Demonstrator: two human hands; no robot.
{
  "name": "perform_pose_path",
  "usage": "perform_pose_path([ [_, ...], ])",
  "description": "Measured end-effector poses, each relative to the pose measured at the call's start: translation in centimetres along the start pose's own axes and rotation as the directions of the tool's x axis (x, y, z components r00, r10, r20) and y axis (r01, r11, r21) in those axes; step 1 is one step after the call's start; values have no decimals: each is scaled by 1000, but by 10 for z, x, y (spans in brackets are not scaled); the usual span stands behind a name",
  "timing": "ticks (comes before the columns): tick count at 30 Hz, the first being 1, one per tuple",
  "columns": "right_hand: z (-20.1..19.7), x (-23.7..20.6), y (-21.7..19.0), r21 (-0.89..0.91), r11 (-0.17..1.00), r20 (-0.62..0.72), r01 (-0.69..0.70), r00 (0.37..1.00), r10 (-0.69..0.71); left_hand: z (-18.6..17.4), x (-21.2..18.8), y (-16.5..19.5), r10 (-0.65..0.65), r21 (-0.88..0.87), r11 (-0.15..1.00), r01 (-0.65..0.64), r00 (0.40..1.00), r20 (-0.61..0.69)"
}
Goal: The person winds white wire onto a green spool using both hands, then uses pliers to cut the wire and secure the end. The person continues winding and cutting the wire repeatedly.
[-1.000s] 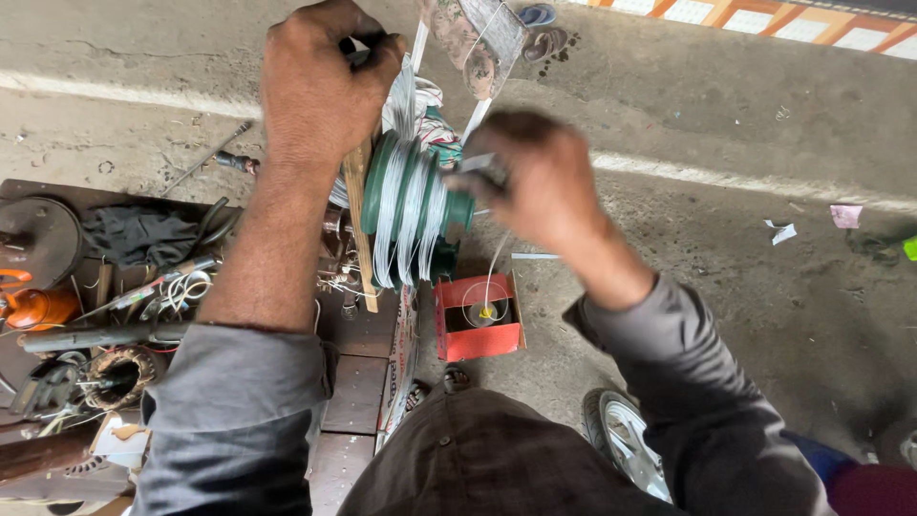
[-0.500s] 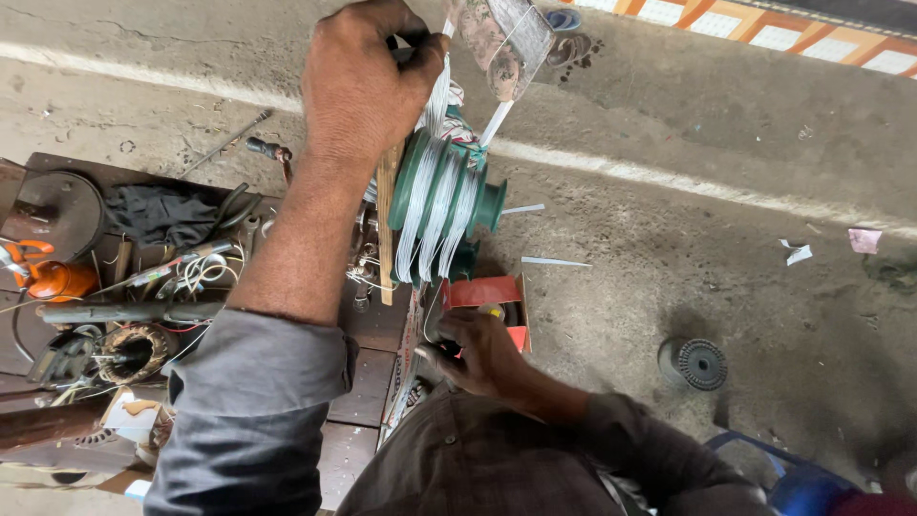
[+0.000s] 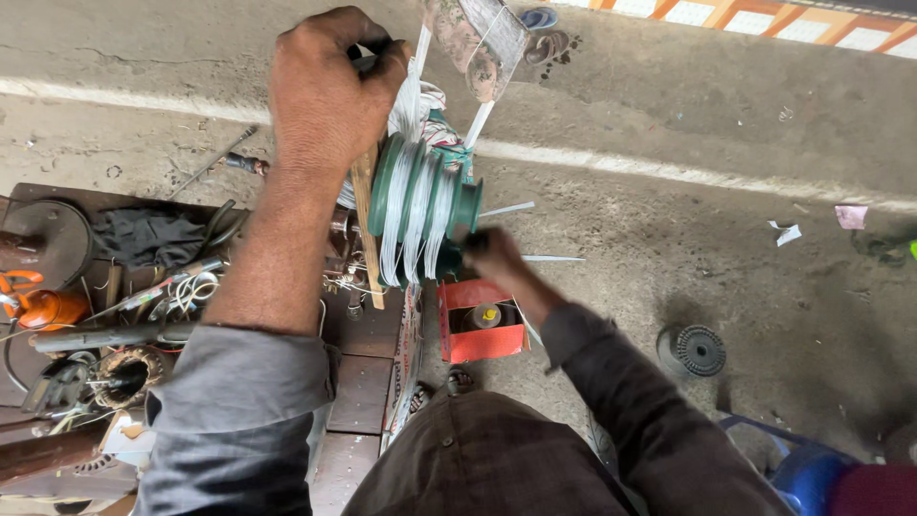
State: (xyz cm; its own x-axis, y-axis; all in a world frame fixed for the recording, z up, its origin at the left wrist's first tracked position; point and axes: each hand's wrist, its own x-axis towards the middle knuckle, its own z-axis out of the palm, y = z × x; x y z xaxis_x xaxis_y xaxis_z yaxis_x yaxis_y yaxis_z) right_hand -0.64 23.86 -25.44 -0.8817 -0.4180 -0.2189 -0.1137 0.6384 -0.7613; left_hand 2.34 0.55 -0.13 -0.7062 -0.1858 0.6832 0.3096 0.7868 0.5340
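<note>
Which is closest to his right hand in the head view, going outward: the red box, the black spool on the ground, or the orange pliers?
From the right hand:
1. Red box, just below it.
2. Black spool, on the ground, right.
3. Orange pliers, far left on the bench.

Two hands (image 3: 330, 96), perhaps three green winding discs (image 3: 420, 205)

green stepped winding former (image 3: 420, 205), upright, wire-wrapped
</note>
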Motion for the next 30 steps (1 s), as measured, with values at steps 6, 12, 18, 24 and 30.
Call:
perform_pose_path([
  [6, 1, -149, -59, 26, 710, 159, 703, 699, -698, 3, -1, -8, 33, 37, 999, -33, 999, -17],
  [12, -146, -38, -140, -625, 294, -19, 723, 362, -932, 3, 4, -9, 32, 16, 999, -32, 999, 22],
  [18, -64, 55, -33, 146, 980, -95, 135, 988, -122, -1, 1, 2, 43, 7, 999, -43, 999, -3],
  [24, 49, -97, -4, 10, 938, 123, 346, 931, -345, 1, -2, 2, -37, 12, 999, 38, 999, -25],
  [30, -81, -101, -114, -549, 208, 277, 810, 411, -869, 5, 1, -7, 48, 40, 998, -47, 998, -33],
])
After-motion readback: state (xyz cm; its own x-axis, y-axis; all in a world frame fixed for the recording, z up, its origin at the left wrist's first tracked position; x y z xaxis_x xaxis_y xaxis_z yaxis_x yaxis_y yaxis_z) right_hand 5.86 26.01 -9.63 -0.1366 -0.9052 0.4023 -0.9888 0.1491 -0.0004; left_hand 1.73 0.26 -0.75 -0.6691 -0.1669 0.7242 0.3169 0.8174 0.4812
